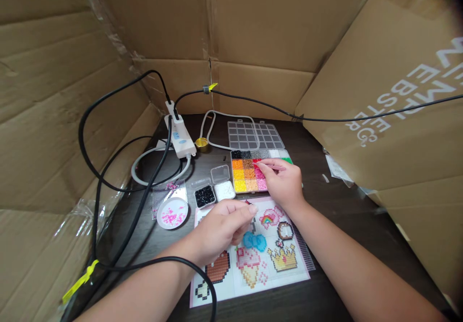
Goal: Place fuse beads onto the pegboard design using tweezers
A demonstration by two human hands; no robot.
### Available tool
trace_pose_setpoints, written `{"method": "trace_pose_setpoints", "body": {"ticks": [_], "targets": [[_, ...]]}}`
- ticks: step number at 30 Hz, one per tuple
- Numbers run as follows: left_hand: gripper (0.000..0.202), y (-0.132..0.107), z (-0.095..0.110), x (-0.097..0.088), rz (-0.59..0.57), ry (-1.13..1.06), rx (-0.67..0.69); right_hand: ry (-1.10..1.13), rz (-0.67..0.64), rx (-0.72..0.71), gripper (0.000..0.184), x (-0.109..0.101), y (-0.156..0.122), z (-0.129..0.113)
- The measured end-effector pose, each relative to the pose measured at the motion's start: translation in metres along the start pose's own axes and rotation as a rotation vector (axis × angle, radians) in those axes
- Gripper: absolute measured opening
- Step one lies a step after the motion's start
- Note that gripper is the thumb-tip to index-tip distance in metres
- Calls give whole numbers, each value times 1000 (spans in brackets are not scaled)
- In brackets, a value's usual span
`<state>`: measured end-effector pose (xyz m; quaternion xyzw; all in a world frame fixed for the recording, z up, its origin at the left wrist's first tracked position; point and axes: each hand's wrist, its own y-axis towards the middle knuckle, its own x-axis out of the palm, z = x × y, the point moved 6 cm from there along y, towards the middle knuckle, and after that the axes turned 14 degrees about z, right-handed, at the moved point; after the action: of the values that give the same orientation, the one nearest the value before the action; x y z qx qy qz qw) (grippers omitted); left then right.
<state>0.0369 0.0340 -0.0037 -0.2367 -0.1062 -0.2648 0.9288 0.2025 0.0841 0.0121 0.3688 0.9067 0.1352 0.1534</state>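
My right hand is closed on pink tweezers, whose tip reaches into the red and pink cells of the bead organizer box. My left hand hovers with fingers curled together over the pattern sheet, which shows a rainbow, crown, ice cream and other pixel designs. What the left fingers hold, if anything, I cannot make out. A blue bead shape lies on the sheet just right of the left hand.
A round white dish of pink beads and small boxes of black beads and white beads sit left of the organizer. Its clear lid lies open behind. A power strip and black cables occupy the left. Cardboard walls surround the dark table.
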Motion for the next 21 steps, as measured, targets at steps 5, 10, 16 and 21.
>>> {"method": "trace_pose_setpoints", "body": {"ticks": [5, 10, 16, 21], "targets": [[50, 1, 1, 1, 0, 3, -7, -8, -5, 3, 8, -1, 0, -1], [50, 0, 1, 1, -2, 7, -6, -14, -11, -4, 9, -1, 1, -1], [49, -1, 1, 1, 17, 13, -5, -20, -3, -9, 9, -2, 0, -1], [48, -1, 3, 2, 14, 20, 4, -16, -4, 4, 8, -1, 1, 0]]}}
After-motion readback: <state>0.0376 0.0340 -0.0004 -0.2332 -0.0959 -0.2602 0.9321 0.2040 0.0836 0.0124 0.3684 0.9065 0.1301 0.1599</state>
